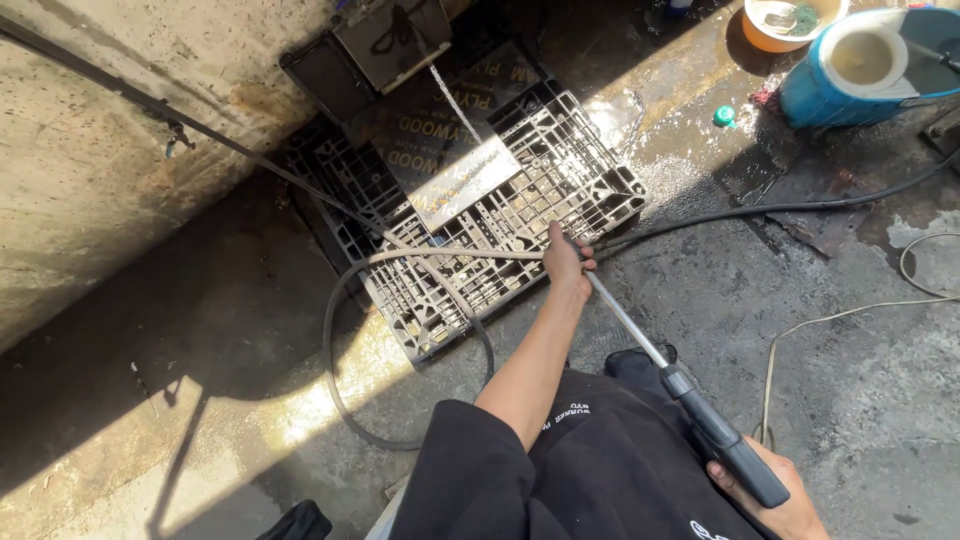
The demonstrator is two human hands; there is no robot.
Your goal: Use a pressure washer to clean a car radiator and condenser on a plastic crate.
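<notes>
My left hand is stretched forward and closed around the metal lance of a pressure washer gun, near its tip. Low at the right, my right hand grips the gun's black handle. The lance tip is over the near edge of a black plastic pallet lying on the wet concrete. A dark board with pale lettering lies on the pallet. A thin stream of water arcs over the board.
A black hose loops across the floor and pallet. A blue bucket and an orange bowl stand at the top right. A concrete wall with a pipe and tap runs along the left. A pale cable lies right.
</notes>
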